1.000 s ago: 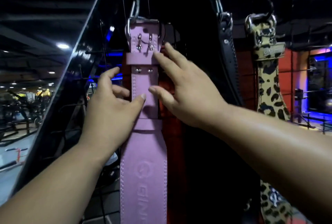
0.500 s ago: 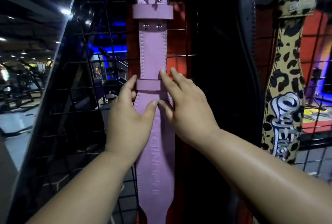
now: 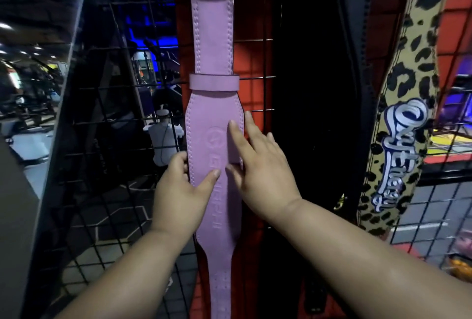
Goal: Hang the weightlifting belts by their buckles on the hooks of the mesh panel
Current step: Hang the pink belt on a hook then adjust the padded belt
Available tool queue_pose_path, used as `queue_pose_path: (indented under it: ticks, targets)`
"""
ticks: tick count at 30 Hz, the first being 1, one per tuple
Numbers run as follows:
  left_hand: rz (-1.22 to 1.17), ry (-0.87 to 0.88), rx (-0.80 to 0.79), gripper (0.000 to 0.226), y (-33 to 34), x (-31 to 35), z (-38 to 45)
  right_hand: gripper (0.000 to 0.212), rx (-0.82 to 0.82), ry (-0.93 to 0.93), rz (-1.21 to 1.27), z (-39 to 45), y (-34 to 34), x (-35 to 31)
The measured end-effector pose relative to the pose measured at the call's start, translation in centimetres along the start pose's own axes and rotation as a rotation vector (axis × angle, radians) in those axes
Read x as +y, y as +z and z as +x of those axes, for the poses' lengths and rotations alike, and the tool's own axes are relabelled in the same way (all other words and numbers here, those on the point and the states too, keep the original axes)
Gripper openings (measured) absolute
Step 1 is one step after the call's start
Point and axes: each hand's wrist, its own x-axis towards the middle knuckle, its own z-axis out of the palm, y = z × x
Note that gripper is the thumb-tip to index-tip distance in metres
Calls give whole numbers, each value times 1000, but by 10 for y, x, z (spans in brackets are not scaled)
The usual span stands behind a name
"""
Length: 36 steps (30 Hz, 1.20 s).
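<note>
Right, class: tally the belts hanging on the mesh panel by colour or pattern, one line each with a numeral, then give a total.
Pink belt: 1
Black belt: 1
Leopard-print belt: 1
Total: 3

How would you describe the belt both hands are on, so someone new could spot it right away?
Look at the black mesh panel, where three belts hang side by side. It is the leftmost one, the pink belt, with the left hand and right hand on its wide part. The black belt and leopard belt to its right are untouched.
</note>
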Motion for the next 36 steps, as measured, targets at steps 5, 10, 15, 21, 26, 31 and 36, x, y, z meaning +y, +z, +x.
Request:
queue_pose_path:
  ticks: [5,10,15,21,26,31,36]
  targets:
    - [22,28,-41,82,-6,-36,-30,90,-20,22,-24,-42,11,-3]
    - [-21,-28,-71,64,-5,-62,-46,95,-110,67,29,-72,37,-10]
    - [-40,-76,-106,45,-3,-78,-38,101,-96,152,12,-76,57,-19]
    - [6,-121,-218,53,-11,-111,-63,98,-73,174,-23,-95,63,-29]
    - [83,-141,-257,31,-9,-135,-72,94,-202,242,-67,-115,75,-40]
    - [85,-130,-261,33,-1,-139,-69,99,-253,290,-112,-118,77,-47]
    - [100,-131,-183,56,-14,-120,-78,96,-268,263,-67,-126,56,-54]
